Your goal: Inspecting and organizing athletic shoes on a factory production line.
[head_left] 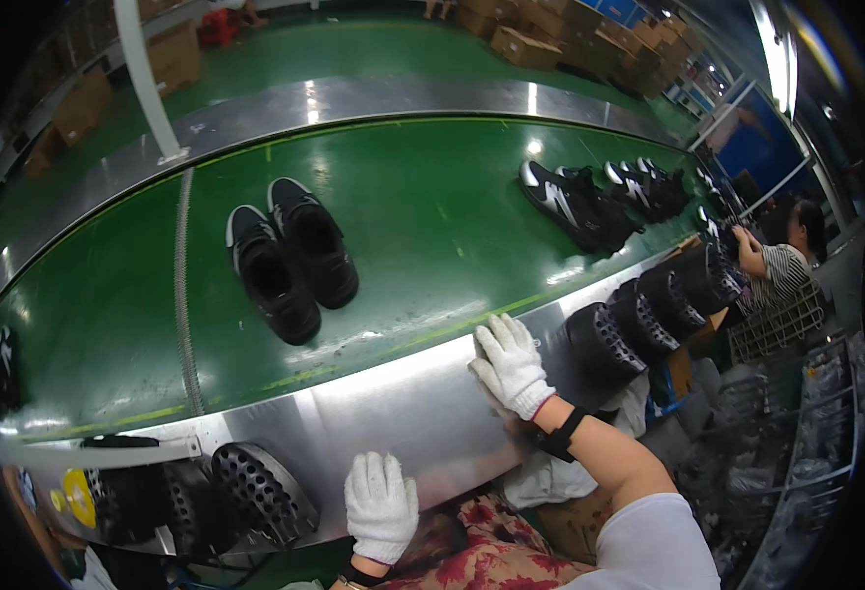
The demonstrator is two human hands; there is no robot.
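My left hand, in a white knit glove, is at the near edge of the metal ledge with its fingers stretched out and nothing in them. Farther right, my right hand, gloved the same way, lies palm down on the ledge, fingers extended, beside the green conveyor belt. Left of my left hand a black shoe rests on its side, its studded sole showing. Black shoes with dotted soles stand in a row just right of my right hand. Neither hand touches a shoe.
A pair of black and white sneakers sits on the belt, with more sneakers at the far right and left. A white metal post rises at the back. A person in a striped top works at the right, near wire racks.
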